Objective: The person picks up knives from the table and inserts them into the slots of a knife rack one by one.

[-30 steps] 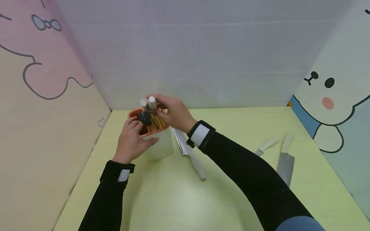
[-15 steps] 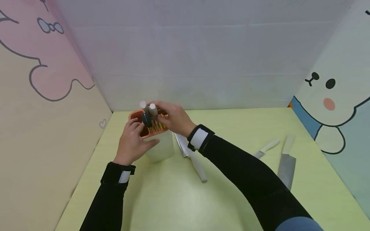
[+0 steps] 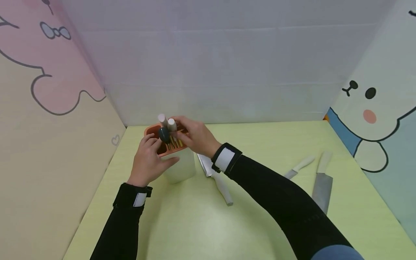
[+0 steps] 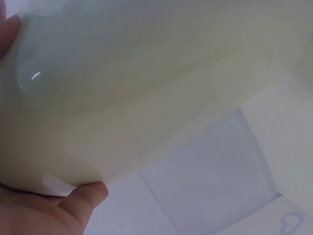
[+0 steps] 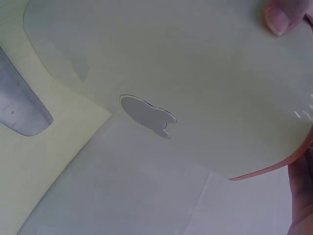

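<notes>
Knife holder with an orange slotted top, at the person's left on a pale yellow table, near the back wall. The left hand grips it, fingers over the rim and thumb across the wall; the right hand pinches a white handle above the slots. The head view alone gives the top, where a second white handle and a dark handle also rise. The right wrist view adds a grey, dark-outlined patch on a side of the holder hidden from above; the left wrist view shows mostly smooth pale wall, with fingertips against it. A white-handled knife lies just beside the holder; well apart, at right, a small knife and a cleaver are partly covered by the black sleeve.
</notes>
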Demonstrator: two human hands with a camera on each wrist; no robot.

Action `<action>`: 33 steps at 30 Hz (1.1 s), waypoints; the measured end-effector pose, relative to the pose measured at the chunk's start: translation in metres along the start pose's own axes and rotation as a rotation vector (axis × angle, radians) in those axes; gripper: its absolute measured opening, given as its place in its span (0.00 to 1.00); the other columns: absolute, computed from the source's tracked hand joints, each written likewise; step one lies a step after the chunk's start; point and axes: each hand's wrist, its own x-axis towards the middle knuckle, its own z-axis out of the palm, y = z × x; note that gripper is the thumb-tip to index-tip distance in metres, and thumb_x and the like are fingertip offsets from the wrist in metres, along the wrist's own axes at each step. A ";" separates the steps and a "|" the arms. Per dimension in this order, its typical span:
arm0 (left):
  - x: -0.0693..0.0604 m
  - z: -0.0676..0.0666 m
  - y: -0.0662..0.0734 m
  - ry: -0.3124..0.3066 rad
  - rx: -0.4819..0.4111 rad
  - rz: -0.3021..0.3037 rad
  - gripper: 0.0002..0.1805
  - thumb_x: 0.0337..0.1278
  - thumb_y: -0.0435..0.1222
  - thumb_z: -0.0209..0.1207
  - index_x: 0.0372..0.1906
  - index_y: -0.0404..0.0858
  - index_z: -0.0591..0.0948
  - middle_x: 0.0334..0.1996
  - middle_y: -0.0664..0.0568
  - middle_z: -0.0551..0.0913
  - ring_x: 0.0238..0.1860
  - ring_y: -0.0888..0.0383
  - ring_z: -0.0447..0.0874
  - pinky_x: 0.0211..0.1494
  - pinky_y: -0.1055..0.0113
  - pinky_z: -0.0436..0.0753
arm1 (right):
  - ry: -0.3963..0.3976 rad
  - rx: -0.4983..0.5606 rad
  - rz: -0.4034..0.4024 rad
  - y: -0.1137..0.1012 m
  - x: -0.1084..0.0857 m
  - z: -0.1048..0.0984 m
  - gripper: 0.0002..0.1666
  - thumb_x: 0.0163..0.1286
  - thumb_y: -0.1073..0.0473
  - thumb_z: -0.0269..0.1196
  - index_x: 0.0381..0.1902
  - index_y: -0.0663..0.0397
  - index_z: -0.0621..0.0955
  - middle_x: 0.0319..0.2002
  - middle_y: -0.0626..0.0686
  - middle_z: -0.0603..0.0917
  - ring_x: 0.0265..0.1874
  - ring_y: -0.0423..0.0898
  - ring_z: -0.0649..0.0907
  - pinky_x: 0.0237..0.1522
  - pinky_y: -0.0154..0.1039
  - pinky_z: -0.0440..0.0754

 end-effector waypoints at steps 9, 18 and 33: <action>-0.004 0.000 -0.002 0.012 -0.001 -0.008 0.37 0.34 0.50 0.77 0.51 0.33 0.80 0.44 0.38 0.81 0.63 0.40 0.64 0.65 0.46 0.66 | -0.006 0.020 0.017 0.000 -0.002 0.005 0.22 0.71 0.59 0.59 0.61 0.56 0.70 0.49 0.55 0.84 0.46 0.46 0.85 0.46 0.33 0.82; -0.004 -0.004 -0.003 -0.010 -0.009 -0.005 0.37 0.35 0.49 0.77 0.53 0.34 0.80 0.46 0.39 0.81 0.64 0.41 0.64 0.66 0.46 0.66 | -0.058 0.037 0.115 0.009 -0.012 0.002 0.26 0.72 0.57 0.58 0.66 0.54 0.69 0.48 0.51 0.84 0.45 0.40 0.83 0.46 0.34 0.81; -0.003 -0.005 -0.007 -0.011 -0.008 0.018 0.32 0.35 0.50 0.76 0.45 0.34 0.81 0.44 0.42 0.80 0.62 0.43 0.66 0.63 0.49 0.69 | -0.248 -0.074 0.585 0.023 -0.121 -0.034 0.27 0.70 0.53 0.61 0.64 0.54 0.71 0.57 0.54 0.78 0.52 0.52 0.80 0.51 0.47 0.79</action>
